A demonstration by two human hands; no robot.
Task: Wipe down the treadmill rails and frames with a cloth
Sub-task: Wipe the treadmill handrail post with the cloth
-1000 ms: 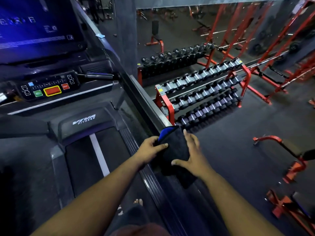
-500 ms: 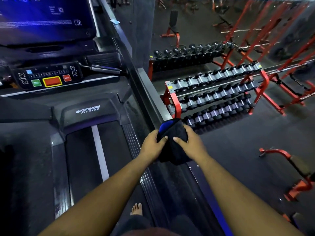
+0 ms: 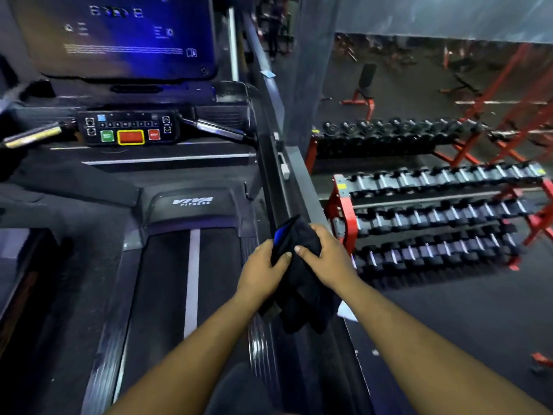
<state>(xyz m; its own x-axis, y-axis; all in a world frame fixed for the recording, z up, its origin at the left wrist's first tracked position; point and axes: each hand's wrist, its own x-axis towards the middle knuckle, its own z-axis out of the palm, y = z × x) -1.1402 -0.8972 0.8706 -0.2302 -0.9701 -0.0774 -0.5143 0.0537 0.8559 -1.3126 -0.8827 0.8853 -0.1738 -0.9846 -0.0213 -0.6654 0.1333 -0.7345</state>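
I had my left hand (image 3: 259, 266) and right hand (image 3: 326, 259) both gripping the dark cloth (image 3: 299, 274) bunched between them, over the treadmill's right rail (image 3: 276, 175) running ahead of my hands.

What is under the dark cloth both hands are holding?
The cloth, gripped by the left hand and right hand, drapes over the treadmill's right side rail. The stretch of rail beneath it is covered, so its state cannot be seen.

Soft, matt black cloth with a blue edge (image 3: 294, 244), nap faintly fuzzy. Smooth grey metal treadmill side rail (image 3: 302, 178), dull sheen. Ribbed glossy plastic foot strip (image 3: 257, 348); matt rubbery black belt (image 3: 161, 280).
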